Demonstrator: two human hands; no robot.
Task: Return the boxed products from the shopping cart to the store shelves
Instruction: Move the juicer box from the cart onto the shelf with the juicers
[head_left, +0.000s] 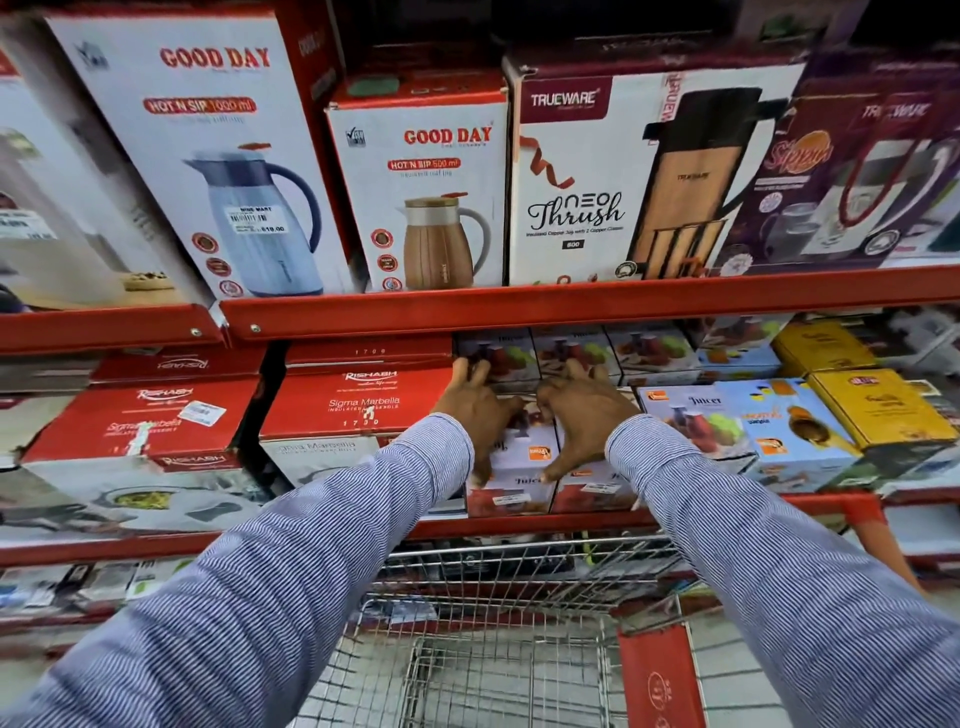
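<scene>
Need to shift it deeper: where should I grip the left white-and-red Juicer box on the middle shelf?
Left white-and-red Juicer box: grip its top near the front edge, from above and front. Neighbouring boxes block both sides; only top and front show.

Head view. My left hand (475, 410) and right hand (582, 415), fingers spread, rest flat on two Juicer boxes (519, 467) standing side by side at the lower shelf (519, 525) edge, red Rishabh boxes (358, 410) to their left. Below, I see the wire shopping cart (493, 649).

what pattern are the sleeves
Fine blue-and-white stripes on both sleeves, clearest in the head view.
</scene>
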